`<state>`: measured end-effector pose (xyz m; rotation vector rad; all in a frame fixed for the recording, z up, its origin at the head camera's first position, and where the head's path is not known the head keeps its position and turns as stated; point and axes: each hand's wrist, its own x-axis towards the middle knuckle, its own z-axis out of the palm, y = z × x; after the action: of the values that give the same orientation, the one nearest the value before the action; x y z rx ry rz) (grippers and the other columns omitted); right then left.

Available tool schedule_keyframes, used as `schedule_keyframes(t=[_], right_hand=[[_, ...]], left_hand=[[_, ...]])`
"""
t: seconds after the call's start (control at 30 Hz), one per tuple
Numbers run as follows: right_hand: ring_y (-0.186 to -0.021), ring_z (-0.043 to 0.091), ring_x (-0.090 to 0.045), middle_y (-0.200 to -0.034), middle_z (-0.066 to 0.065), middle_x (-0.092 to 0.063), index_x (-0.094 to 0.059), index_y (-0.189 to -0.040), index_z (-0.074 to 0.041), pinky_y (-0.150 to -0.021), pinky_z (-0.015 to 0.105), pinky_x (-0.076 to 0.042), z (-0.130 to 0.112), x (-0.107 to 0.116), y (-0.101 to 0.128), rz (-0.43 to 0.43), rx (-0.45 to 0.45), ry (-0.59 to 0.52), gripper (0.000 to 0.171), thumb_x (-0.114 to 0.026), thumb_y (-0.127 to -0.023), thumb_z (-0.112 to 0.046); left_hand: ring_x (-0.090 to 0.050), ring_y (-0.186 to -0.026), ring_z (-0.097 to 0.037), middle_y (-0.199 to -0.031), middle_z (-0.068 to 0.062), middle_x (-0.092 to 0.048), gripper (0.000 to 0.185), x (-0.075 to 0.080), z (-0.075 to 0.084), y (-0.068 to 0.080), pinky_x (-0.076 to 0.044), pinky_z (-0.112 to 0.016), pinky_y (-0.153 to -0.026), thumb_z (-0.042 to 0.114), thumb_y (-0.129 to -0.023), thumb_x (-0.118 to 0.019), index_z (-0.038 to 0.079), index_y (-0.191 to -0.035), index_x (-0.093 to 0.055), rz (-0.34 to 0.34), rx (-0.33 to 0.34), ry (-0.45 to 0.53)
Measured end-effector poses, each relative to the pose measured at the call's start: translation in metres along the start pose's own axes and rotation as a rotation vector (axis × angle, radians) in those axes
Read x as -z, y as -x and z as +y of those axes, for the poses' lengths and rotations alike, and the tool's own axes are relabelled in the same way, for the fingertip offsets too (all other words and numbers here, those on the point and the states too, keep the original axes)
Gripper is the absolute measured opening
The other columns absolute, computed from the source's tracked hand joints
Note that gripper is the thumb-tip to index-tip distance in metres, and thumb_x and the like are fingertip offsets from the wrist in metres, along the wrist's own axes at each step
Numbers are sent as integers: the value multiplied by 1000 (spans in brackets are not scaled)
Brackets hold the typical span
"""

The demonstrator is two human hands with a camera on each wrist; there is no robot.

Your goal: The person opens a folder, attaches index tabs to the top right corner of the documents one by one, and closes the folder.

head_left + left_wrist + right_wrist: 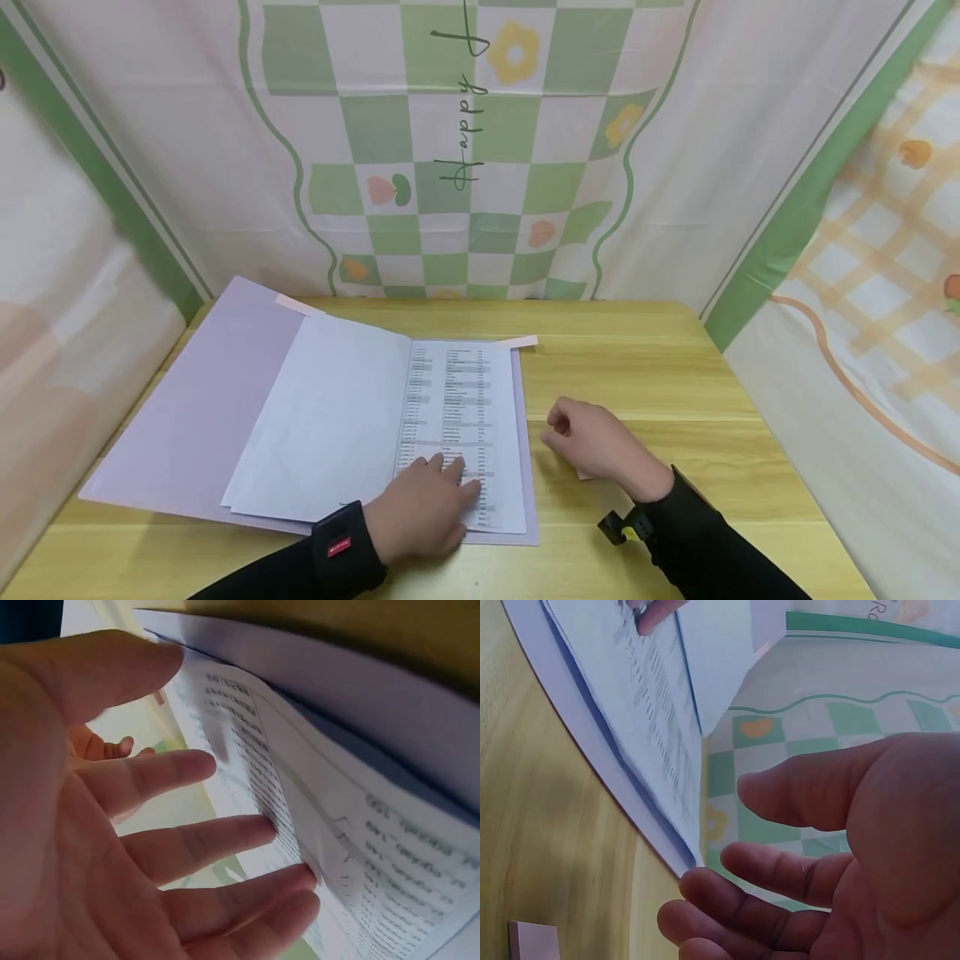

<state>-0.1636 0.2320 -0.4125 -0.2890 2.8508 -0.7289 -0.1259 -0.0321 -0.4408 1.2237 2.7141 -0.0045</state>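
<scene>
left hand (423, 517): fingers (225, 844) straight, flat on printed sheet (461, 417) in open lilac folder (187, 417), near front edge of surface (637, 358). sheet long axis runs away from person. right hand (600, 446): loosely curled, empty, just right of folder; left nearer.

Matt printed paper (461, 425) in a smooth lilac folder (195, 417) on pale wood-grain table (645, 367).

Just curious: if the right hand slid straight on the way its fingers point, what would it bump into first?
Probably the right edge of the lilac folder holding the printed sheet; the right hand points left toward it.
</scene>
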Motion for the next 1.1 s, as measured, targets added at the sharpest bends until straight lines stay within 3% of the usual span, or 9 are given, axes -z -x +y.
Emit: schedule_keyframes(t=[0.13,0.27,0.4,0.53,0.67,0.77,0.9,1.1], right_hand=[[-71,13,-52,-85,-3,-60,-63,-99,-10,-72,36,-46,-2,1,4,2,0,-16,13,-69,-94,-21],[-64,13,-53,-82,-4,-59,-63,-96,-12,-67,35,-46,-4,1,8,-8,0,-52,10,-68,-95,-20],[-66,13,-52,-80,-5,-59,-62,-92,-14,-66,35,-46,-5,-2,10,2,12,-49,9,-69,-94,-20],[-69,13,-52,-79,-6,-58,-63,-90,-15,-68,35,-46,-7,-5,10,4,30,-40,9,-70,-93,-19],[-69,13,-52,-78,-6,-58,-63,-88,-15,-67,35,-46,-9,-9,11,-10,40,-40,10,-71,-92,-19],[-70,13,-52,-78,-7,-58,-62,-87,-15,-67,35,-46,-11,-11,11,-12,41,-39,11,-72,-92,-20],[-67,13,-51,-76,-7,-57,-61,-86,-16,-65,34,-45,-12,-14,12,-29,50,-52,12,-71,-92,-20],[-64,12,-51,-74,-9,-57,-61,-85,-17,-60,31,-44,-15,-18,14,-69,118,-69,12,-70,-92,-20]], left_hand=[[-50,-64,-14,-82,3,-59,16,-1,3,3,-44,-31,-60,28,-89,-68,19,-103,-69,46,-40,-20],[-42,-51,-10,-68,4,-50,9,-7,8,5,-38,-27,-49,21,-92,-67,15,-99,-65,125,-78,-111],[-39,-48,-12,-68,3,-48,22,-15,10,6,-33,-26,-43,16,-90,-67,17,-110,-60,235,-114,-179],[-35,-45,-13,-76,2,-51,49,-19,12,6,-31,-25,-40,12,-89,-66,27,-134,-53,299,-119,-157],[-37,-45,-13,-95,-3,-59,62,-16,15,5,-34,-25,-40,10,-91,-65,38,-145,-48,274,-99,-97],[-44,-50,-14,-106,-5,-60,59,-12,16,3,-41,-26,-45,12,-93,-64,40,-143,-51,213,-88,-85],[-45,-54,-13,-99,-1,-57,42,-8,17,0,-43,-26,-47,16,-95,-64,33,-132,-60,133,-78,-76],[-40,-51,-10,-87,4,-51,26,-4,14,0,-38,-23,-47,17,-96,-62,29,-119,-59,93,-81,-19]])
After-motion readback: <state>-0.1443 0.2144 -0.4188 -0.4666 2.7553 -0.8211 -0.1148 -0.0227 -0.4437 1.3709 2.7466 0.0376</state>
